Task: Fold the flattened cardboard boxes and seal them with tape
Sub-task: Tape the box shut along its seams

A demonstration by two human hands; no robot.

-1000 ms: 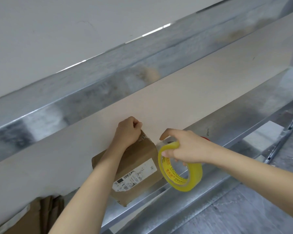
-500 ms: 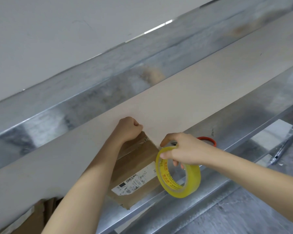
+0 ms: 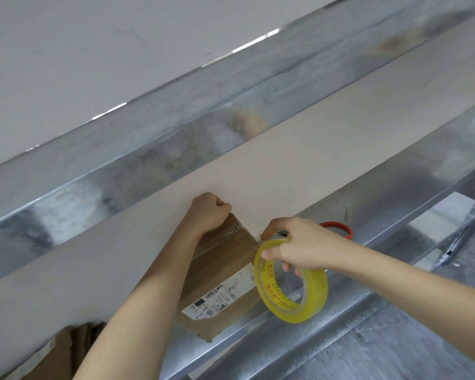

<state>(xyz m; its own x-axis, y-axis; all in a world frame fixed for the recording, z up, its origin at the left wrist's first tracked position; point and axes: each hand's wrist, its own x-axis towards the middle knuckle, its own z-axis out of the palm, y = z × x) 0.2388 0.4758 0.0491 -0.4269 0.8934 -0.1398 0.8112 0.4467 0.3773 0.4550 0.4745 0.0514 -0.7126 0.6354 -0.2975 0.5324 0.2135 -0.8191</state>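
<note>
cardboard box (image 3: pixel 225 272) at the worktop (image 3: pixel 299 160) near edge | left hand (image 3: pixel 207 213) stays fisted on its taped seam | right hand (image 3: pixel 299 246) fingers clamped on tape roll (image 3: pixel 291 283) — drawn slightly closer since a second ago — strip being laid, sealing underway

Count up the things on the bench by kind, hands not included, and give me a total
Folded cardboard box: 1
Yellow tape roll: 1
Red ring, partly hidden behind the right hand: 1
Flattened cardboard, a stack at the lower left, sheets too hidden to count: 1
Total: 4
</note>
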